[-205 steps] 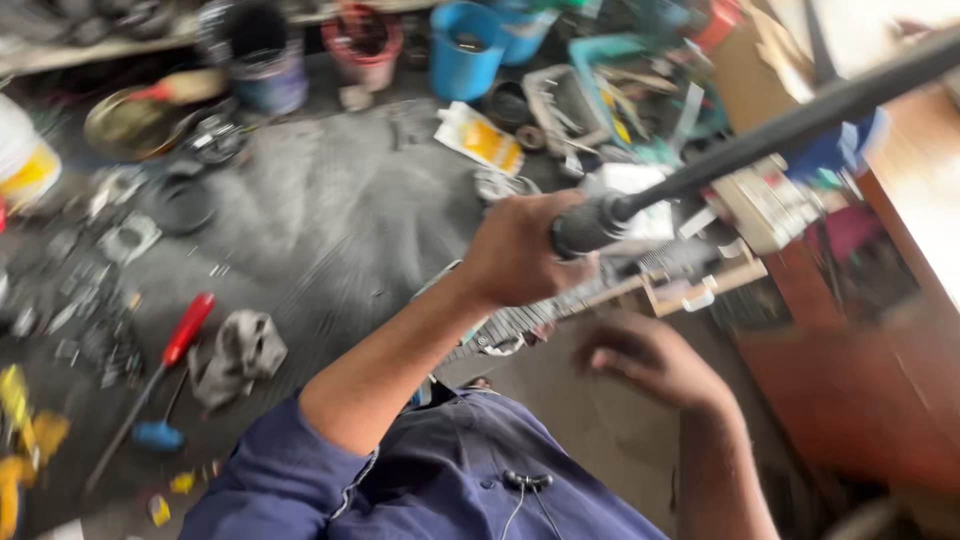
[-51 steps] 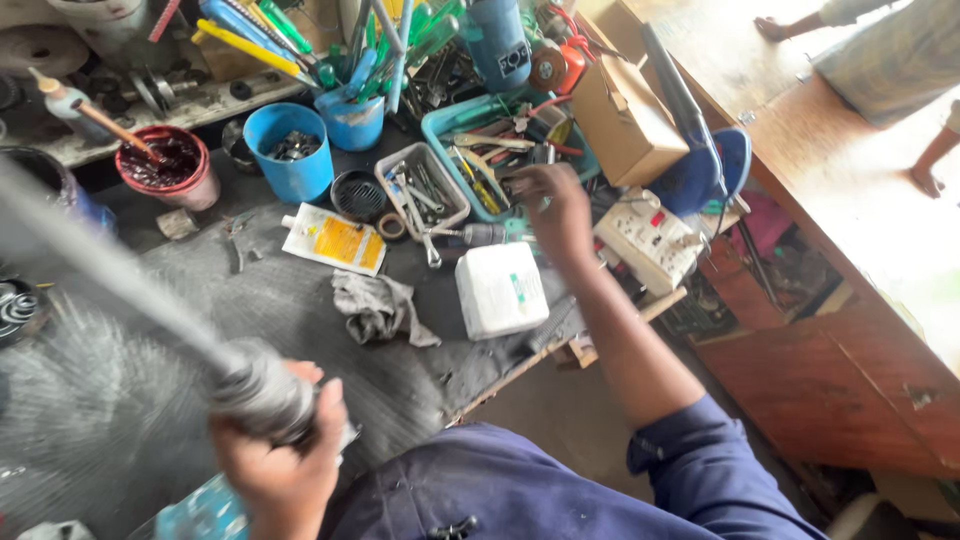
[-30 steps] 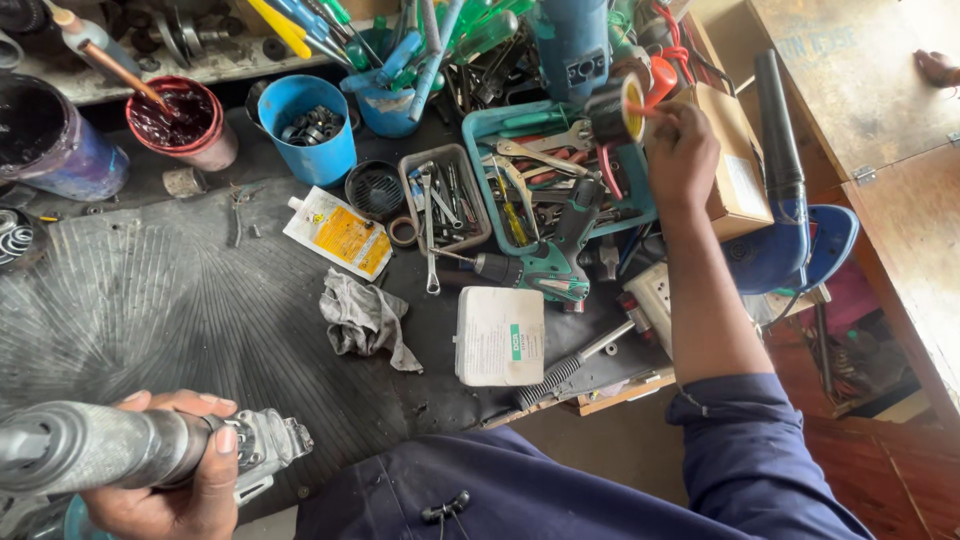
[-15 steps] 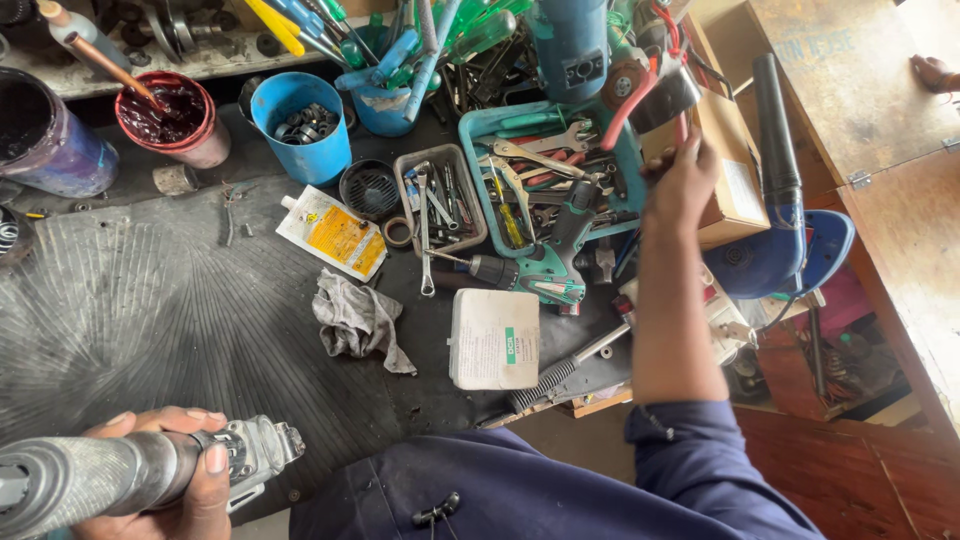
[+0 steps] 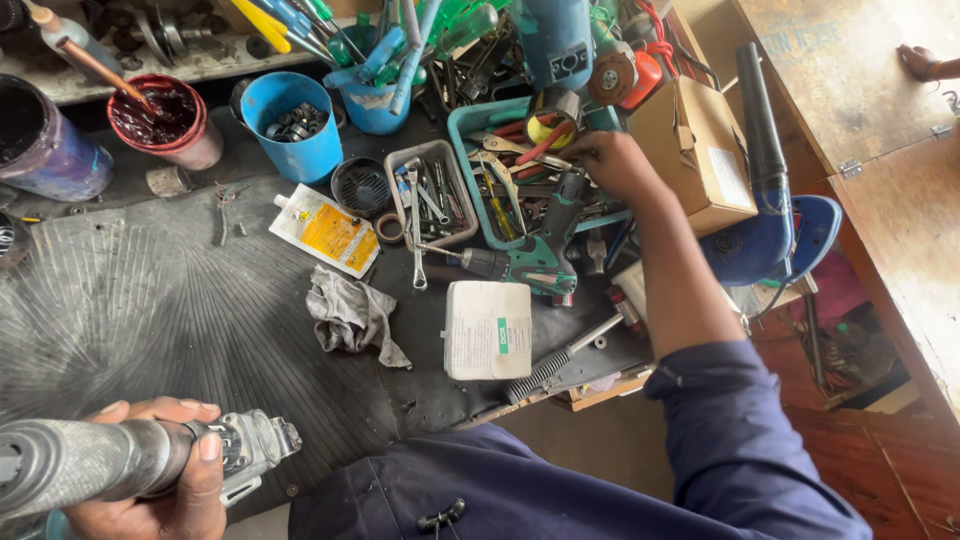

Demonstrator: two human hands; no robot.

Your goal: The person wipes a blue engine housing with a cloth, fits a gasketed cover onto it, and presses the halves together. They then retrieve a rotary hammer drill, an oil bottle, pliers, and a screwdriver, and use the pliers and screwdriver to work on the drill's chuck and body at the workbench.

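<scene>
Left hand (image 5: 150, 470) wrapped tight round the grinder (image 5: 120, 460); right hand (image 5: 610, 160) curled over tools in the teal tray (image 5: 470, 125), hold not visible.
Best to steady the grinder low at the mat (image 5: 150, 300) edge while picking singly; drill (image 5: 525, 260), white box (image 5: 487, 328), rag (image 5: 350, 315) lie between.

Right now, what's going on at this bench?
A person leans over a cluttered workbench. The left hand grips a grey power tool near the bench's front edge, on the ribbed black mat. The right hand reaches into the teal tray of hand tools, fingers among the pliers and screwdrivers; whether it has grasped one is unclear. A white box and a grey rag lie between.
</scene>
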